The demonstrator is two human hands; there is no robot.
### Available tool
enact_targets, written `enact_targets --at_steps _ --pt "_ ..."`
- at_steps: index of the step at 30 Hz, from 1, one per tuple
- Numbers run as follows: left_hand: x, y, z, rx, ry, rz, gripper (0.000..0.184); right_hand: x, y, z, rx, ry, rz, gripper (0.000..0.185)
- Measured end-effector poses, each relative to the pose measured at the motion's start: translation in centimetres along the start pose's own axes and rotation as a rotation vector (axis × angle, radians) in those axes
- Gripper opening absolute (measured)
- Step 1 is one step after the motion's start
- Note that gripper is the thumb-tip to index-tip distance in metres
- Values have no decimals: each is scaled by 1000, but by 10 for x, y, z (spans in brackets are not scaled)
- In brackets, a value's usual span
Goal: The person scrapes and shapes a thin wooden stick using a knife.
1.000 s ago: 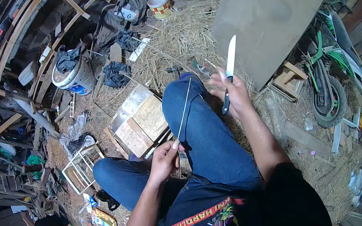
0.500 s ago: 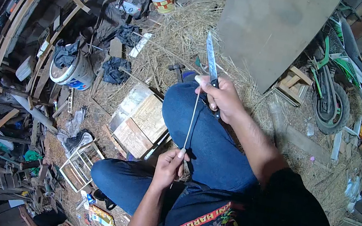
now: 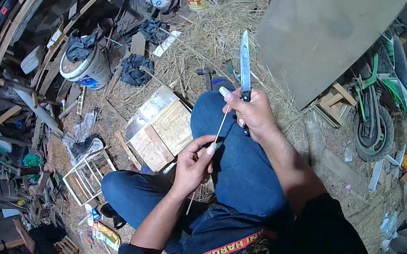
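My right hand (image 3: pixel 255 115) is closed around the black handle of a knife (image 3: pixel 246 63), its blade pointing up and away from me. The upper end of a thin wooden stick (image 3: pixel 223 123) meets this hand near the thumb; whether the thumb pinches it I cannot tell. Lower down, my left hand (image 3: pixel 194 166) grips the same stick between thumb and fingers. The stick's lower end sticks out below the left hand, above my lap. Both hands are over my crossed legs in blue jeans (image 3: pixel 247 172).
Wooden boards (image 3: pixel 162 133) lie beside my knee, with a small slatted wooden frame (image 3: pixel 89 177) to their lower left. A white bucket (image 3: pixel 85 70) stands at left. A large flat panel (image 3: pixel 320 39) leans ahead; a green-and-white motorbike (image 3: pixel 378 113) is at right. Straw covers the floor.
My left hand has slid up the stick toward the right hand, and more of the stick's lower end shows below it. The knife stays in my right hand. The view has shifted slightly.
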State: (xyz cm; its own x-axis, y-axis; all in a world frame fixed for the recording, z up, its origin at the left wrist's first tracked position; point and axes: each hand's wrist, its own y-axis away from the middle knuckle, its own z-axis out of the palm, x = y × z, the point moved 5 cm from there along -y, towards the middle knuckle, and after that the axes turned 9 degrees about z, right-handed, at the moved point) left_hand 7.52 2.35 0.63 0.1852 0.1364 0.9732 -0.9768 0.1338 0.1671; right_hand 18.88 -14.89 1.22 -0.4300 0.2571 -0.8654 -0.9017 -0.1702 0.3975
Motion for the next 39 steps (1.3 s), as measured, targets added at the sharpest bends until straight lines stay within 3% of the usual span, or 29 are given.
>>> enact_targets --at_steps 4,6,9,11,13,14,15,18,22,24,28,31,36,39 --pt "-4 -4 -8 41 -34 -35 27 -7 5 -1 38 111 -29 24" --pt "-13 -4 -11 57 -36 -56 26 -17 13 -3 140 386 -112 25" --pt "-22 -4 -13 80 -7 5 24 -4 22 -12 129 376 -229 31" --pt "-23 -2 -13 77 -16 -97 25 4 32 -19 109 417 -304 25" --pt "-25 -4 -15 94 -45 -107 27 5 52 -17 66 663 -281 26" --pt "-30 -5 -17 81 -55 -97 29 8 57 -13 88 670 -489 27" --pt "-31 -6 -18 67 -65 -88 30 8 63 -12 85 674 -487 27" --pt "-28 -6 -20 67 -117 -86 35 8 80 -5 123 1109 -715 30" --pt "-27 -6 -22 51 -198 -88 38 16 83 -10 138 1174 -696 31" --pt "-28 -8 -24 13 -332 87 40 16 83 -11 153 1180 -696 34" --pt "-25 -11 -23 9 -373 237 41 16 83 -12 88 1264 -622 37" --pt "-23 -12 -24 -38 -373 146 42 21 79 -14 66 1358 -557 37" --pt "-21 -8 -18 -45 -96 -145 40 13 66 -20 98 1266 -543 38" --pt "-28 -11 -20 -69 -62 -99 37 10 76 -13 -26 1350 -497 43"
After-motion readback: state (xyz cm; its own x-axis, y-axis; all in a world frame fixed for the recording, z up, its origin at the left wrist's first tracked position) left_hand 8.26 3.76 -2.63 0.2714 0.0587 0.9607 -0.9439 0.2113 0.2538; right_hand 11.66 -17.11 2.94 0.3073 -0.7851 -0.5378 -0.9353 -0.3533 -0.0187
